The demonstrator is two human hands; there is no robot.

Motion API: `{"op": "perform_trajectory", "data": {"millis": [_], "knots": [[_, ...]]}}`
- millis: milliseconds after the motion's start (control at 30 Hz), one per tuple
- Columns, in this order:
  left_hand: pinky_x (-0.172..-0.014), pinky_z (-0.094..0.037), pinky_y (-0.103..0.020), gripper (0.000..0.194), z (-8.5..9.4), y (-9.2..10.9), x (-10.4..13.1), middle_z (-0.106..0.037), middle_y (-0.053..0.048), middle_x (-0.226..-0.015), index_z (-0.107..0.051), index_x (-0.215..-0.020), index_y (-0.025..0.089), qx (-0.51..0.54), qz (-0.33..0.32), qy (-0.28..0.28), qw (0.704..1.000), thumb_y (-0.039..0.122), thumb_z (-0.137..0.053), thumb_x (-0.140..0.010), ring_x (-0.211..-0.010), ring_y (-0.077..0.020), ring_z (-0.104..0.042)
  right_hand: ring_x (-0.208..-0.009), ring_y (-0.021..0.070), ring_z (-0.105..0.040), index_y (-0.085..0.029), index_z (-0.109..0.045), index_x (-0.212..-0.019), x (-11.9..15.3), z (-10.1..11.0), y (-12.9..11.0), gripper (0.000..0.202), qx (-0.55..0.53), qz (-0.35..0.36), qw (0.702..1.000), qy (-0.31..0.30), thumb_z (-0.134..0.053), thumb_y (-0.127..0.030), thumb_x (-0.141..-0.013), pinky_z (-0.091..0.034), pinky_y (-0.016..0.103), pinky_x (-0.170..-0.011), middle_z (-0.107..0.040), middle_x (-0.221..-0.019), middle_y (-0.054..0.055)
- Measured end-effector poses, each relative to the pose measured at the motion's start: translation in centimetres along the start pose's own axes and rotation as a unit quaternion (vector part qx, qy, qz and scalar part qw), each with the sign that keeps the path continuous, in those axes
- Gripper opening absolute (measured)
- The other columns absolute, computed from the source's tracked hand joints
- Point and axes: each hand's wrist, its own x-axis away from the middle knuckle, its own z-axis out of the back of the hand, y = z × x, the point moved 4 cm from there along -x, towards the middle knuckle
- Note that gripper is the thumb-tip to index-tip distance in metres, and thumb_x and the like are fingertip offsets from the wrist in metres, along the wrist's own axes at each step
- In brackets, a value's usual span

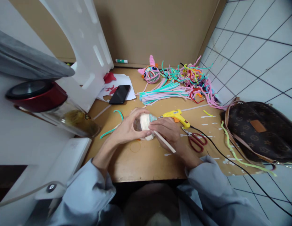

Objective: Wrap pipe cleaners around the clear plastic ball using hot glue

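My left hand (127,128) is wrapped around a clear, rounded, bottle-like form (137,123), steadying it above the table. White fuzzy pipe cleaner (145,122) is wound around its middle in close turns, and a pale blue-green part shows at its right side. The loose end (165,142) of the white pipe cleaner sticks out toward the lower right. My right hand (168,130) presses its fingers on the wound strip, with the pipe cleaner between them. The right fingertips are partly hidden. Just beyond this hand lies a yellow hot glue gun (175,116).
Red-handled scissors (197,142) rest near the glue gun's cord. Behind are bundled pipe cleaners (163,93), a tangled pile (195,77) and a pink-eared ball figure (151,74). A phone (120,94) and glass bottle (75,117) stand left; a brown bag (261,128) sits right.
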Motion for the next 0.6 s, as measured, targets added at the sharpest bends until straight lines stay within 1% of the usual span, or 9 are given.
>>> {"op": "perform_trajectory", "data": {"millis": [133,233,333,400,500,600], "knots": [[-0.11,-0.042,-0.045,0.046,-0.04,-0.12,-0.04,-0.062,-0.011,-0.125,-0.059,-0.117,0.021,0.007,-0.039,-0.006,0.999,0.038,-0.076,-0.077,-0.125,-0.0291,-0.056,-0.096,0.018,-0.068,-0.022,-0.068,-0.103,0.27,-0.2,0.25,0.018,0.001,-0.017,1.0,0.003,-0.05,-0.026,-0.102,-0.051,0.037,-0.084,-0.075,-0.103,0.007],[-0.112,-0.041,-0.046,0.044,-0.01,-0.25,-0.05,-0.061,-0.012,-0.127,-0.059,-0.114,0.022,0.008,-0.042,-0.008,0.999,0.039,-0.076,-0.078,-0.127,-0.0287,-0.055,-0.098,0.0183,-0.068,-0.022,-0.068,-0.104,0.3,-0.18,0.28,0.018,-0.001,-0.023,1.0,-0.006,-0.051,-0.026,-0.101,-0.051,0.037,-0.085,-0.075,-0.105,0.007],[-0.113,-0.04,-0.046,0.044,0.05,-0.13,0.01,-0.059,-0.013,-0.128,-0.059,-0.114,0.022,0.006,-0.043,-0.008,0.999,0.039,-0.077,-0.078,-0.129,-0.0284,-0.054,-0.097,0.0179,-0.068,-0.022,-0.067,-0.105,0.13,0.01,0.1,0.017,-0.009,-0.013,1.0,-0.004,-0.051,-0.022,-0.101,-0.051,0.036,-0.084,-0.075,-0.102,0.006],[-0.113,-0.04,-0.047,0.047,0.03,-0.09,0.04,-0.059,-0.013,-0.129,-0.059,-0.114,0.022,0.003,-0.036,-0.009,0.999,0.041,-0.079,-0.076,-0.13,-0.0292,-0.053,-0.095,0.0175,-0.068,-0.021,-0.067,-0.104,0.02,0.12,0.02,0.016,-0.011,-0.009,1.0,0.004,-0.051,-0.021,-0.1,-0.051,0.035,-0.083,-0.075,-0.1,0.006],[-0.113,-0.039,-0.05,0.061,-0.14,-0.24,0.04,-0.058,-0.014,-0.133,-0.059,-0.114,0.023,0.0,-0.025,-0.013,1.0,0.047,-0.087,-0.066,-0.131,-0.0325,-0.052,-0.094,0.0175,-0.068,-0.021,-0.068,-0.102,-0.05,0.03,0.11,0.017,-0.011,-0.018,1.0,-0.002,-0.05,-0.023,-0.1,-0.05,0.035,-0.082,-0.075,-0.099,0.006],[-0.112,-0.04,-0.051,0.072,-0.38,-0.48,0.0,-0.056,-0.014,-0.135,-0.057,-0.116,0.024,-0.006,-0.036,-0.01,0.999,0.05,-0.091,-0.057,-0.13,-0.0343,-0.052,-0.094,0.0183,-0.068,-0.022,-0.069,-0.103,-0.09,-0.11,0.28,0.019,-0.016,-0.026,0.999,-0.011,-0.05,-0.024,-0.1,-0.05,0.035,-0.081,-0.075,-0.097,0.006]]}}
